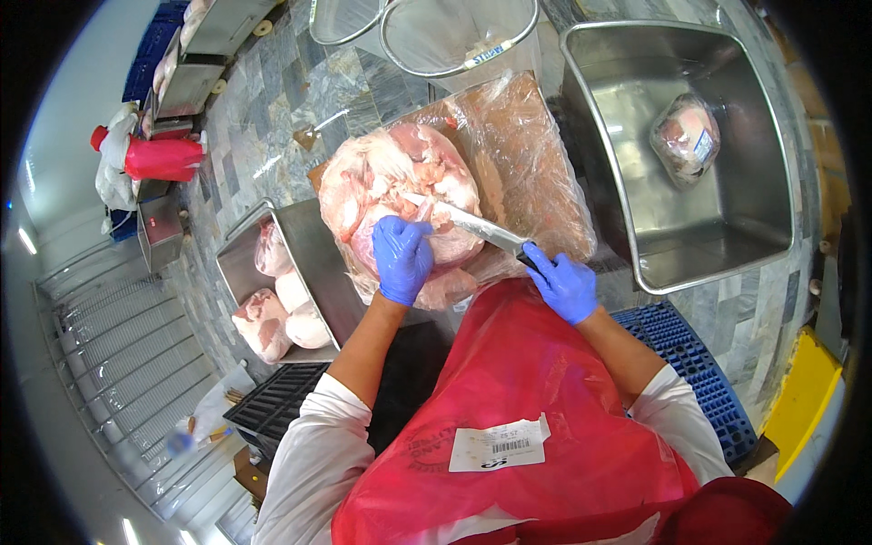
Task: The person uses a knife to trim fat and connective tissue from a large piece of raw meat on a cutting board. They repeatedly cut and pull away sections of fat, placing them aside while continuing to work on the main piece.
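Note:
A large, pale pink piece of raw meat (400,168) lies on the plastic-covered work table (522,150) in front of me. My left hand (401,259), in a blue glove, is closed on the near edge of the meat, fingers curled in. The blue-gloved right hand (565,283) grips the dark handle of a knife (486,229). Its long blade points left and away from me, with the tip against the middle of the meat. Exactly how deep the tip goes cannot be made out.
At right stands a deep metal bin (627,209) with one wrapped piece of meat (686,141). Another metal bin (313,245) at left holds several meat pieces. Beyond the table are clear-lined hoops (459,73). A co-worker in a red apron (163,159) stands far left.

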Demonstrator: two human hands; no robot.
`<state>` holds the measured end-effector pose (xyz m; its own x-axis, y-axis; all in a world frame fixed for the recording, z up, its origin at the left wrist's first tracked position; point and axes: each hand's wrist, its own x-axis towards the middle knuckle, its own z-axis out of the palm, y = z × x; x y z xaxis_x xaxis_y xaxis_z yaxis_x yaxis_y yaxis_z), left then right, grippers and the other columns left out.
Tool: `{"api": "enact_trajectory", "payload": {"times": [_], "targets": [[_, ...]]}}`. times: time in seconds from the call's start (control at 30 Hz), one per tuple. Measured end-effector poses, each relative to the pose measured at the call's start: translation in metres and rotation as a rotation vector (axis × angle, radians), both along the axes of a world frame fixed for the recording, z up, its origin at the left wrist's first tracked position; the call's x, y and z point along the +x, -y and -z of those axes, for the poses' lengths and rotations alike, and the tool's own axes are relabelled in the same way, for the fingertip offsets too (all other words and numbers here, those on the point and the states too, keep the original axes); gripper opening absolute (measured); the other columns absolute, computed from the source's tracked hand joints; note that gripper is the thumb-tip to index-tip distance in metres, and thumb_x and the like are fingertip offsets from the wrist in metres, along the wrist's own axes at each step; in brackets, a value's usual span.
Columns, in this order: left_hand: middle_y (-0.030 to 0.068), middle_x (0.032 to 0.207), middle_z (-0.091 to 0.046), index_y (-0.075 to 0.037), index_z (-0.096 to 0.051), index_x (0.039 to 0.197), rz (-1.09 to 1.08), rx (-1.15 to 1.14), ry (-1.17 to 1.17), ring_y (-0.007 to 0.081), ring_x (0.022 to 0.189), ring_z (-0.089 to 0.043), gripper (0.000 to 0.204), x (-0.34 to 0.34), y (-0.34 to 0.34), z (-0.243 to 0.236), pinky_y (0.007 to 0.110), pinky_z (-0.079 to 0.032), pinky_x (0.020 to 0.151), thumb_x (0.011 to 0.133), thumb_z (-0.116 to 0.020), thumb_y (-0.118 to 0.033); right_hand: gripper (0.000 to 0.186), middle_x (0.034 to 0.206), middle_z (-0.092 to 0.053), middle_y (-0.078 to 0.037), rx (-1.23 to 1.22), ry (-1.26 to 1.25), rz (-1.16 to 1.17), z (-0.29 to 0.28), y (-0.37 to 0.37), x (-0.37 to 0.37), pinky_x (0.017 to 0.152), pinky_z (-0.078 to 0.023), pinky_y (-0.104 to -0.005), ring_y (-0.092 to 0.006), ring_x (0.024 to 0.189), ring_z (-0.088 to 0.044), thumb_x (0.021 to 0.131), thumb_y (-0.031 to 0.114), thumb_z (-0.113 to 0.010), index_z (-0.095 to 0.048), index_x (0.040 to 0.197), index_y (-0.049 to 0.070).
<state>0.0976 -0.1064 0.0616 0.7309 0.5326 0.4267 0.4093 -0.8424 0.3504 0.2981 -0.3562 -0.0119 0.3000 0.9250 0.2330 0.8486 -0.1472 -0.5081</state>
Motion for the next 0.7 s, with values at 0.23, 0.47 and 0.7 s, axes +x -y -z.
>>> {"api": "enact_trajectory", "payload": {"times": [0.23,0.47,0.7], "targets": [[0.0203,0.108,-0.059,0.000,-0.061,0.117,-0.244,-0.102,-0.102,0.0380,0.100,-0.059,0.048,0.026,0.023,-0.022,0.046,-0.050,0.090,0.080,-0.085,-0.018,0.054,0.079,-0.065,-0.011,-0.241,-0.118,-0.009,-0.039,-0.001,0.019,0.053,-0.053,-0.0461,-0.0318,0.060,-0.066,0.093,0.042,-0.075,-0.064,0.143,0.025],[0.0210,0.113,-0.061,0.000,-0.062,0.118,-0.189,0.022,-0.220,0.0405,0.105,-0.060,0.061,0.004,0.027,-0.025,0.052,-0.047,0.092,0.074,-0.091,-0.031,0.041,0.095,-0.075,-0.022,-0.450,-0.611,-0.222,-0.060,-0.010,0.047,0.061,-0.056,-0.0501,-0.0383,0.069,-0.072,0.093,0.036,-0.075,-0.064,0.122,0.010],[0.0164,0.111,-0.065,-0.005,-0.064,0.119,-0.085,0.002,-0.144,0.0379,0.105,-0.062,0.060,-0.011,0.014,-0.002,0.051,-0.046,0.094,0.074,-0.090,-0.034,0.039,0.091,-0.069,-0.030,-0.809,-1.108,-0.311,-0.082,-0.075,0.062,0.069,-0.054,-0.0559,-0.0515,0.076,-0.067,0.098,0.034,-0.069,-0.057,0.116,0.002]]}}
